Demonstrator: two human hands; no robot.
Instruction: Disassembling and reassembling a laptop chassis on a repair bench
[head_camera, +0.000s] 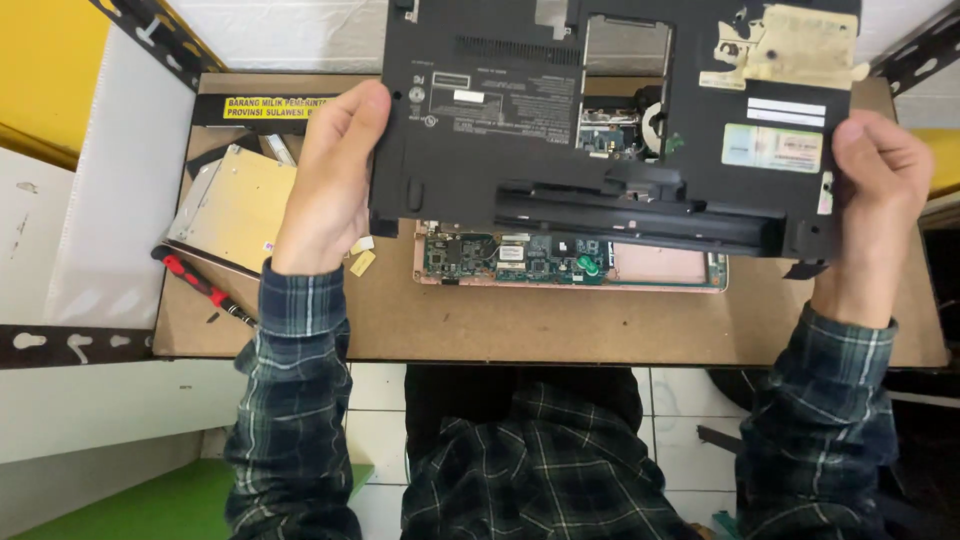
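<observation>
The left hand (335, 180) is clamped on the left edge of a black laptop bottom cover (610, 120), thumb on the outer face and fingers hidden behind the panel. The right hand (875, 200) grips the right edge of the same cover in a closed grasp, fingers wrapped around the side. The cover is held above the counter (560, 325), tilted with its outer face toward the camera. This face carries several labels, torn tape patches at the upper right, and an open bay exposing internal parts near the centre.

Beneath the cover's lower edge, a laptop chassis with an exposed green circuit board (530, 258) lies flat on the counter.

Left of the left hand, a metal optical drive (230, 205) rests on the counter. A red-handled screwdriver (200, 285) lies just beside it, near the counter's left edge. A small yellow piece (362, 262) lies close to the left wrist.
</observation>
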